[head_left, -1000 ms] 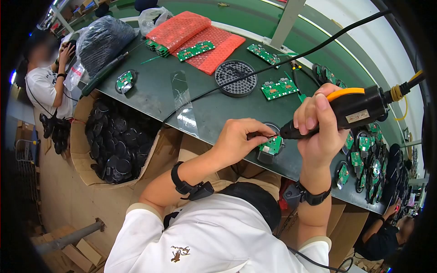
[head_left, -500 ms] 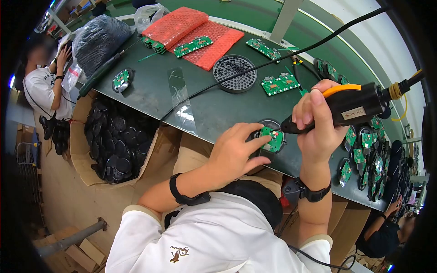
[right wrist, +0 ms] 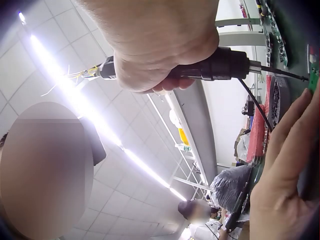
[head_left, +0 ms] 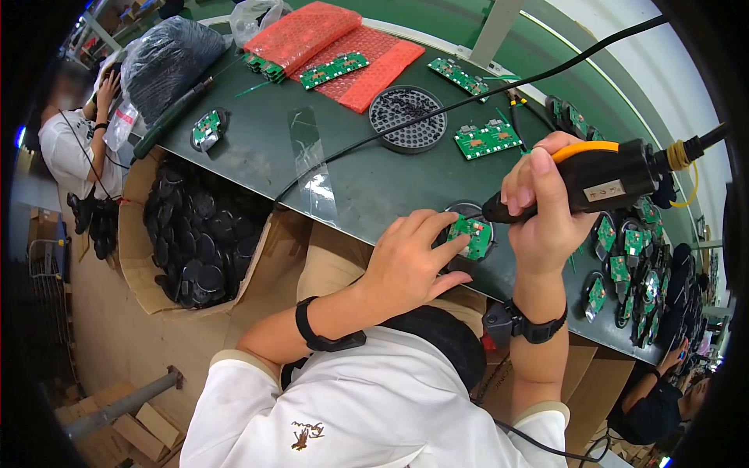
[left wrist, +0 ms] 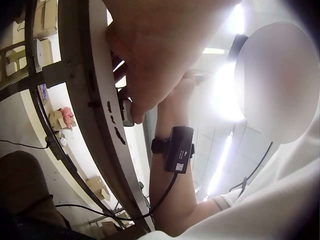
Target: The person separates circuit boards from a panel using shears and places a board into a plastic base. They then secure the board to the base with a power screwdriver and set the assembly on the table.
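My right hand [head_left: 550, 210] grips a black electric screwdriver [head_left: 616, 175] with an orange lever, fingers wrapped round its body. In the right wrist view its long thin bit [right wrist: 280, 72] reaches to the small green circuit board [right wrist: 314, 82]. That circuit board [head_left: 477, 243] sits in a round black housing [head_left: 466, 208] by the table's near edge. My left hand [head_left: 406, 261] lies at the board's left side, the index and middle fingers extended onto it and the thumb held apart. In the left wrist view the hand's underside hides most of the work.
A round tray [head_left: 425, 140] of small dark screws stands beyond the board. Loose green boards [head_left: 488, 140] and red bubble wrap [head_left: 382, 66] lie farther back. Several board assemblies [head_left: 624, 265] crowd the right. A carton [head_left: 136, 257] of black housings stands left. A black cable [head_left: 351, 156] crosses the table.
My left hand has gone from pinching at the screwdriver's tip to laying extended fingers on the board, its thumb swung away. The screwdriver stays in my right hand, close over the board.
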### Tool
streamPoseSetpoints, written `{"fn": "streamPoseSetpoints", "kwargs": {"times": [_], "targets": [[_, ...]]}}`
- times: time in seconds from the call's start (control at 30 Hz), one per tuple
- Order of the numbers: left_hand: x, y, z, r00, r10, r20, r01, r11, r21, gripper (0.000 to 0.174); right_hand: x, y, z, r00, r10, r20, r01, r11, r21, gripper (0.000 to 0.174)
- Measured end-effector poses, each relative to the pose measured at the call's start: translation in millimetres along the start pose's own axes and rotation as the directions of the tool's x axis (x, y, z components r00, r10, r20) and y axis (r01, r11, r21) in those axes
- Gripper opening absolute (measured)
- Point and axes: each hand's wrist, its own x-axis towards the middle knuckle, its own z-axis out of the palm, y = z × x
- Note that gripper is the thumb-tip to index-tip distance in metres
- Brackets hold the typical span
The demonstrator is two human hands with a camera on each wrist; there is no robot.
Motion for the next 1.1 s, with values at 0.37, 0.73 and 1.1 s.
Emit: {"fn": "streamPoseSetpoints", "kwargs": {"times": [0.37,0.73,1.1], "targets": [[-0.5,-2.0,2.1,1.000,-0.008,0.001,0.008,1.000,-0.006,0.052,-0.7,5.1,-1.0,1.000,0.018,-0.001,-0.018,1.000,-0.014,0.014],[1.1,-1.2,1.4,0.999,-0.027,0.017,0.027,1.000,0.005,0.052,-0.8,6.9,-0.5,1.000,0.027,0.011,-0.026,1.000,-0.012,0.014],[1.2,-4.2,1.4,0.999,-0.029,0.031,0.029,1.000,-0.001,0.053,-5.9,4.4,3.2,0.999,0.034,0.006,-0.034,0.997,-0.067,0.015]]}}
